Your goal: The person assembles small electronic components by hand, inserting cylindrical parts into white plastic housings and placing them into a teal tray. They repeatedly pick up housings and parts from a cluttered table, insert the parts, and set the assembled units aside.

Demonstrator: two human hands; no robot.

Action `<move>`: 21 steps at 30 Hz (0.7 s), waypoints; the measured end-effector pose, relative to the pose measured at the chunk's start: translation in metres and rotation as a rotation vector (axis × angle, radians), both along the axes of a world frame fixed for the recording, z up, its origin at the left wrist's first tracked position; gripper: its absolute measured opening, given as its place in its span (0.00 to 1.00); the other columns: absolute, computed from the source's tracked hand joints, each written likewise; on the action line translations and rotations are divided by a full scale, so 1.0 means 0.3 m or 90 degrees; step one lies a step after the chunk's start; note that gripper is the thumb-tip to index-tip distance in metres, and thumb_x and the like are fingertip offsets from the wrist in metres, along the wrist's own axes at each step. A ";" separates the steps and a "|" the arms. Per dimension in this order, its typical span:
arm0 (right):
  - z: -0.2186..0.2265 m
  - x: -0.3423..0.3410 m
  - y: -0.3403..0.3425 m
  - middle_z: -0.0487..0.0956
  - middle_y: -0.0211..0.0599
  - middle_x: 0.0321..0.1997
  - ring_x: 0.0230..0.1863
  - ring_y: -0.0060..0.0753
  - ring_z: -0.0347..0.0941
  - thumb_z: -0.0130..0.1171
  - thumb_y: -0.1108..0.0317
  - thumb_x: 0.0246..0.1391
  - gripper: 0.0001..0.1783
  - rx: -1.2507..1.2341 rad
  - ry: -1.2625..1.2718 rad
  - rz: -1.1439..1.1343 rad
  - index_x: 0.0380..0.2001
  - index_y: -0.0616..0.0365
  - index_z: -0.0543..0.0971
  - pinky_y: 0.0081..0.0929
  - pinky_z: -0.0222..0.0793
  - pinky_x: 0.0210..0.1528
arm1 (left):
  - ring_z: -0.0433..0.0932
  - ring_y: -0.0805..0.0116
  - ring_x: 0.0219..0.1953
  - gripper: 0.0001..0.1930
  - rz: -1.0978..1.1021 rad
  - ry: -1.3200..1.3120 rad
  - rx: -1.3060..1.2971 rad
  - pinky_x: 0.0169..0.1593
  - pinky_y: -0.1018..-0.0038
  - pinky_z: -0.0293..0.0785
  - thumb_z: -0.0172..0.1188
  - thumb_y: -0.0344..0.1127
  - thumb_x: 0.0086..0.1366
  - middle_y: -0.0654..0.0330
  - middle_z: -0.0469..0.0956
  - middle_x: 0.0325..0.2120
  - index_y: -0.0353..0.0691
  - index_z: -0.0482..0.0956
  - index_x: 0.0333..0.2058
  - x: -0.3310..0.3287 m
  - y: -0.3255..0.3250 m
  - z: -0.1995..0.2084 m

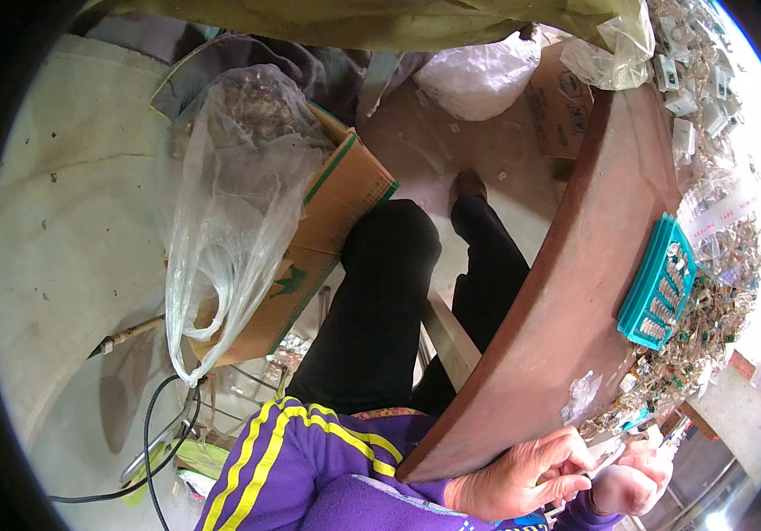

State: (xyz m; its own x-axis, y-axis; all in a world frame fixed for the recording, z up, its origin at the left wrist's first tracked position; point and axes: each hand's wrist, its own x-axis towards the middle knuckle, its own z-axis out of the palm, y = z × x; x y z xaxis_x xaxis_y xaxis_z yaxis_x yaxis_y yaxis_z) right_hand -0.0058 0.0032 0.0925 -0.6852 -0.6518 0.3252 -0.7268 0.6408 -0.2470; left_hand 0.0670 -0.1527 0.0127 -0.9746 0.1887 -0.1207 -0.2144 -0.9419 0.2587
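My left hand (522, 475) is over the brown tabletop's (566, 301) near end, its thumb and forefinger closed in a pinch. Beside it, my right hand (635, 478) is closed too, with fingers curled. A small pale piece (609, 456) shows between the two hands, too small and blurred to name. Just beyond them lies a heap of tangled thin wires and small parts (708, 327). A teal compartment tray (659, 283) with small metallic pieces in its slots rests against that heap. Nearer my hands lies a crumpled scrap of clear plastic (580, 396).
Left of my legs stands an open cardboard box (327, 239) with a clear plastic bag (239, 195) over it. A black cable (150, 434) hangs by a metal frame. A white sack (482, 75) sits on the floor ahead. White blocky parts (683, 137) lie on the table's far end.
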 end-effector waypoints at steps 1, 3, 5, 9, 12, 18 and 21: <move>0.006 -0.002 0.009 0.71 0.36 0.29 0.25 0.34 0.69 0.63 0.74 0.47 0.07 -0.020 -0.044 0.011 0.28 0.56 0.73 0.30 0.66 0.26 | 0.72 0.77 0.29 0.07 0.010 0.008 -0.020 0.32 0.79 0.71 0.56 0.27 0.67 0.61 0.64 0.31 0.34 0.69 0.41 0.000 0.002 -0.003; 0.007 -0.002 0.016 0.72 0.35 0.29 0.25 0.34 0.68 0.67 0.69 0.47 0.10 -0.046 -0.198 0.104 0.29 0.55 0.74 0.28 0.65 0.28 | 0.71 0.76 0.29 0.07 0.036 0.022 -0.062 0.32 0.78 0.70 0.57 0.27 0.67 0.60 0.64 0.31 0.35 0.69 0.41 -0.001 0.004 -0.007; 0.006 0.003 0.004 0.72 0.34 0.29 0.26 0.34 0.69 0.68 0.66 0.47 0.12 -0.009 -0.117 0.052 0.29 0.55 0.74 0.27 0.65 0.31 | 0.72 0.73 0.29 0.07 0.065 0.024 -0.112 0.34 0.76 0.70 0.59 0.28 0.66 0.59 0.66 0.30 0.36 0.70 0.39 -0.004 0.004 -0.007; 0.022 0.026 -0.050 0.75 0.39 0.33 0.32 0.38 0.73 0.64 0.62 0.55 0.08 -0.007 -0.148 0.010 0.32 0.53 0.77 0.37 0.70 0.36 | 0.75 0.71 0.32 0.07 0.137 0.021 -0.140 0.36 0.76 0.74 0.62 0.25 0.62 0.60 0.70 0.33 0.34 0.73 0.38 -0.005 -0.007 -0.005; 0.048 0.034 -0.077 0.76 0.42 0.34 0.32 0.40 0.75 0.64 0.63 0.56 0.09 0.072 -0.098 0.040 0.32 0.55 0.78 0.39 0.73 0.34 | 0.75 0.70 0.33 0.08 0.133 0.011 -0.140 0.36 0.76 0.74 0.63 0.25 0.61 0.58 0.71 0.32 0.34 0.74 0.37 -0.005 -0.011 -0.002; 0.062 0.067 -0.073 0.76 0.41 0.35 0.35 0.40 0.75 0.64 0.64 0.54 0.07 0.038 -0.232 -0.061 0.31 0.55 0.78 0.35 0.72 0.41 | 0.75 0.66 0.33 0.08 0.137 0.024 -0.182 0.34 0.73 0.72 0.64 0.26 0.60 0.57 0.71 0.31 0.36 0.74 0.37 -0.006 -0.017 -0.011; 0.069 0.053 -0.062 0.78 0.40 0.34 0.35 0.40 0.75 0.64 0.66 0.51 0.06 0.040 -0.310 -0.058 0.30 0.55 0.79 0.34 0.72 0.42 | 0.76 0.63 0.32 0.08 0.174 0.039 -0.223 0.33 0.71 0.71 0.65 0.26 0.59 0.56 0.72 0.30 0.37 0.75 0.36 -0.014 -0.021 -0.014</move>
State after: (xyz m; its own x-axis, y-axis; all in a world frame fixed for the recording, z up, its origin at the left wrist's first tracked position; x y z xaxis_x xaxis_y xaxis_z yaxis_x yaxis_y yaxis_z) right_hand 0.0102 -0.0153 0.1133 -0.8025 -0.5907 -0.0840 -0.4777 0.7205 -0.5026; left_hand 0.0628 -0.1592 0.0086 -0.9904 -0.1182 -0.0719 0.0554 -0.8150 0.5769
